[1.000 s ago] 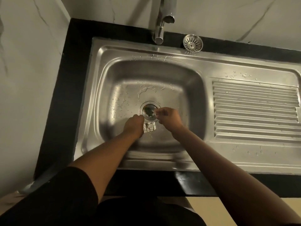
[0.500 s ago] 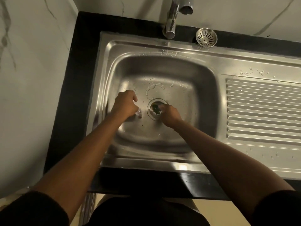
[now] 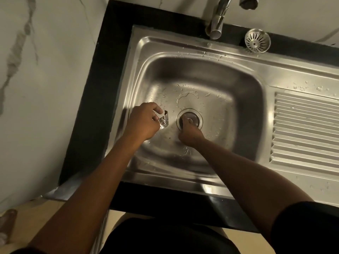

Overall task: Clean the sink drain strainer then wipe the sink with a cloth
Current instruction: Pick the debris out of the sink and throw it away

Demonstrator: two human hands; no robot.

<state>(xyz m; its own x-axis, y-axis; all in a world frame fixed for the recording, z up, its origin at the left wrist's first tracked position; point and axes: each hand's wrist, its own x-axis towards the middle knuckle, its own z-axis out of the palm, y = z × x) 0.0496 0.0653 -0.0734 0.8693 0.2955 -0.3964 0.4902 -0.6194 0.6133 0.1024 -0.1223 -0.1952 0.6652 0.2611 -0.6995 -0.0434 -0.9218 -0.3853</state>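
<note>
I am seeing the left hand point(image 3: 145, 121) pinching a crumpled silvery scrap point(image 3: 163, 121) over the sink point(image 3: 229, 99) floor, just left of the drain point(image 3: 198, 117). The right hand point(image 3: 189, 134) is dipping its fingertips into the drain; I cannot tell whether they are gripping anything. The strainer point(image 3: 257, 40) is sitting at the sink's back edge, beside the tap point(image 3: 216, 22).

round steel drain point(image 3: 200, 117) in steel sink basin point(image 3: 211, 76) | perforated steel strainer point(image 3: 257, 40) behind-right of drain, at sink's back edge | crumpled foil wad point(image 3: 163, 121) just left of drain | ribbed steel drainboard point(image 3: 308, 129) right of drain
</note>
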